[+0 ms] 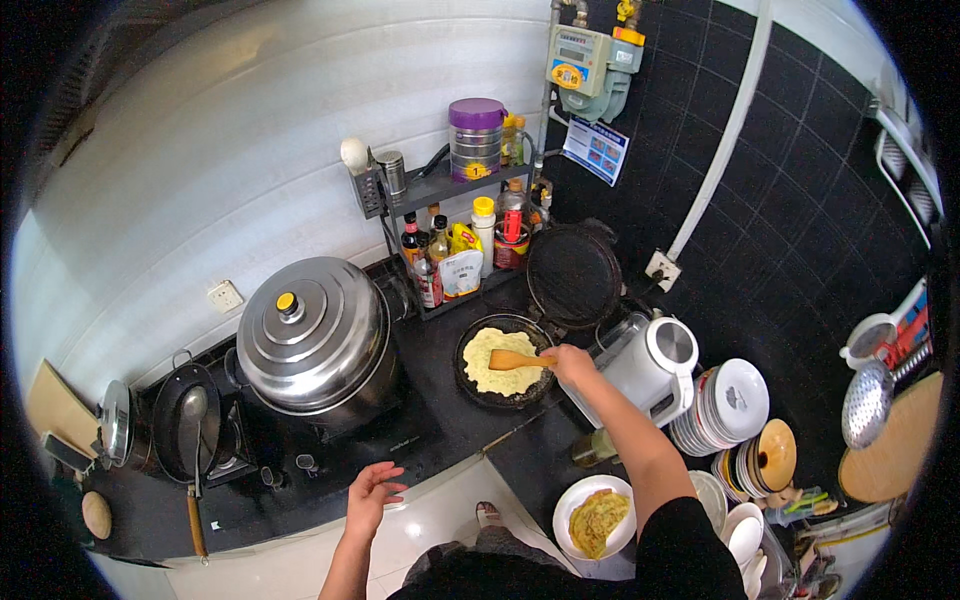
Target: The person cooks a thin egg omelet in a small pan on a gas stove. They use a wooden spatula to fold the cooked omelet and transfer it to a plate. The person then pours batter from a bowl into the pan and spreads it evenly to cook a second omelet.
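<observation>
My right hand [573, 364] grips the handle of a wooden spatula [514, 361]. The spatula's blade lies over a pale yellow pancake [487, 382], which spreads unevenly across the round black plate of an electric griddle [461, 390]. Behind it the griddle's dark lid [574, 276] stands raised. My left hand [372, 491] hovers in front of the counter's edge with its fingers apart, holding nothing. A folded, browned pancake [598, 525] rests on a white plate [564, 517] below my right forearm.
Left of the griddle stands a large lidded steel pot [315, 337], then a wok [169, 442] holding a ladle [195, 405]. A condiment rack [450, 187] backs the griddle. At right are a white kettle [645, 375], stacked plates [739, 401] and bowls [772, 454].
</observation>
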The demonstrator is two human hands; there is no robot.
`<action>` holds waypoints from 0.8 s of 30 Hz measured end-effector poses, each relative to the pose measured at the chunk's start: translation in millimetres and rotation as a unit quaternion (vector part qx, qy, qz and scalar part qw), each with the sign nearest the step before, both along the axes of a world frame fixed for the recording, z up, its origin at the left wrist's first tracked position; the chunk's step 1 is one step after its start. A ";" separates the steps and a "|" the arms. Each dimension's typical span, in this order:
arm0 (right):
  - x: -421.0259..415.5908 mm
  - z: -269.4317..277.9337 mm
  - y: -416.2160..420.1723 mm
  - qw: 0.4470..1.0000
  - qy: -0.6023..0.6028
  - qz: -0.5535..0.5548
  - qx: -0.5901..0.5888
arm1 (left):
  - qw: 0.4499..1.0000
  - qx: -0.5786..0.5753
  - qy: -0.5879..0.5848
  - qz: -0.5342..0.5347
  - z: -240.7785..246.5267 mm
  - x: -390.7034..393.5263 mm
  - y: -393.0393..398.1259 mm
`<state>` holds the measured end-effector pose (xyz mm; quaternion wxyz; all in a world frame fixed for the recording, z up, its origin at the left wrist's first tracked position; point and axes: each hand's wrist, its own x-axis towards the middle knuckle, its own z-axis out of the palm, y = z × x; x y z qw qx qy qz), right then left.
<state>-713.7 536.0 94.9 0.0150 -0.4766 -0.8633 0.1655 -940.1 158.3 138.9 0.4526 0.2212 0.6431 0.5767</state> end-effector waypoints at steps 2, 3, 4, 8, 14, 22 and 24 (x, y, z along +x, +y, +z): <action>-8.8 -1.5 25.7 0.997 -0.034 0.070 -0.005 | 1.000 -0.001 0.002 0.015 3.9 1.4 7.8; -10.9 -1.0 37.9 0.993 -0.053 0.104 -0.005 | 1.000 0.000 0.001 0.021 4.0 3.1 12.5; -12.7 -4.1 50.1 0.989 -0.073 0.128 -0.014 | 1.000 0.001 -0.008 0.020 3.0 5.7 16.9; -18.2 -23.2 84.3 0.981 -0.042 0.191 0.009 | 1.000 -0.006 -0.020 0.006 -10.8 10.1 24.6; -13.6 -15.9 111.8 0.982 -0.073 0.150 0.084 | 1.000 -0.018 -0.023 -0.003 -16.4 7.8 41.4; -14.0 1.6 89.0 0.989 0.000 0.131 0.063 | 0.999 0.002 -0.033 -0.029 -22.2 7.0 55.7; -15.9 -11.5 82.2 0.985 -0.037 0.163 0.031 | 0.999 0.004 -0.039 -0.034 -25.5 5.5 58.4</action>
